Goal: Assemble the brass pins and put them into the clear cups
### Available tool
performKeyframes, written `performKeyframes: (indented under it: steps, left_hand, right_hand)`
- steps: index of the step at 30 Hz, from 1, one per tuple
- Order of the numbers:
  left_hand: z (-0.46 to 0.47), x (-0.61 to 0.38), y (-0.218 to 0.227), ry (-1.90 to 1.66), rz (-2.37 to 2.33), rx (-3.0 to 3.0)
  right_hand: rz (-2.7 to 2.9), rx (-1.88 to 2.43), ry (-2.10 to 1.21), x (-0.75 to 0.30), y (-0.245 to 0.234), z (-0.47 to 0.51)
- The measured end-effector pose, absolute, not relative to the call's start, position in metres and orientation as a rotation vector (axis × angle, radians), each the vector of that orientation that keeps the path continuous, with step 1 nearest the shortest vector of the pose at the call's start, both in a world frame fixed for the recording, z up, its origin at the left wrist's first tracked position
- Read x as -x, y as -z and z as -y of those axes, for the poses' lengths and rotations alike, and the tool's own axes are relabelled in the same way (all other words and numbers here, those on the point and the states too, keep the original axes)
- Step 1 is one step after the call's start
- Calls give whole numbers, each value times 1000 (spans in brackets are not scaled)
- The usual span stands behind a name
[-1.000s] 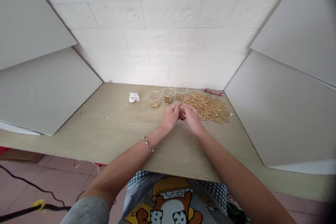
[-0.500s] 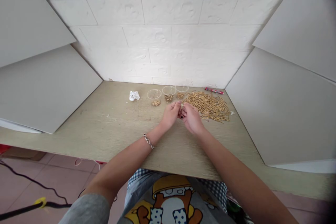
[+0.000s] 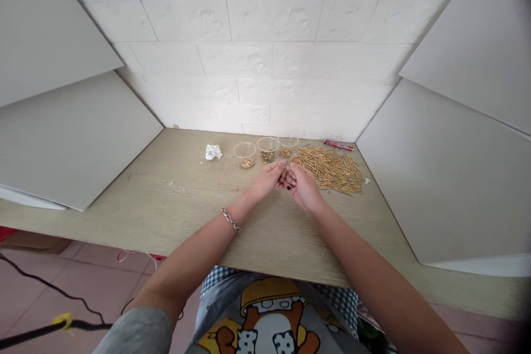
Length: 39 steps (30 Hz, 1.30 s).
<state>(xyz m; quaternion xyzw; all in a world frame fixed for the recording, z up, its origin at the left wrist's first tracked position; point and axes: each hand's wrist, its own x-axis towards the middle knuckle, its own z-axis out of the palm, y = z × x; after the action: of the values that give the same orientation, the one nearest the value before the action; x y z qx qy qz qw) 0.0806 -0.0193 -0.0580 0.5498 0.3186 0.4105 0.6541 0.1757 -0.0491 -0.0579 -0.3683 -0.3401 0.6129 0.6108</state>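
Both hands meet low over the middle of the pale wood-grain desk (image 3: 174,199), at the end of bare forearms that rise from a grey garment printed with an orange cartoon figure (image 3: 269,315) at the near edge of our view. A silver chain bracelet (image 3: 230,219) circles the left wrist. The left hand (image 3: 269,178) has its thumb and forefinger pinched together at the tips; whatever sits in that pinch is too small for us to tell. The right hand (image 3: 302,187) lies just beside it, loosely cupped and half open, fingers turned toward the left hand. We see nothing gripped in it.

Just beyond the right hand, a loose heap of thin gold-coloured metal pins (image 3: 332,168) lies spread flat on the desk. Beyond the left hand stand three small clear plastic cups (image 3: 267,146) in a row, each with a little gold-coloured material at the bottom. A crumpled scrap of white paper (image 3: 213,152) lies to their left. Farther back, a red pen (image 3: 337,145) rests near the foot of the white brick-pattern wall (image 3: 269,66), and plain grey panels (image 3: 74,138) close in the desk on both sides.
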Motion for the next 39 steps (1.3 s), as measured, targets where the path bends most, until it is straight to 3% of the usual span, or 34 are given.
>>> performKeyframes:
  steps: [39]
  left_hand:
    - [23,-77,53,-874,-570,-1229]
  right_hand:
    - [1033,853,-1512,-195,49,50]
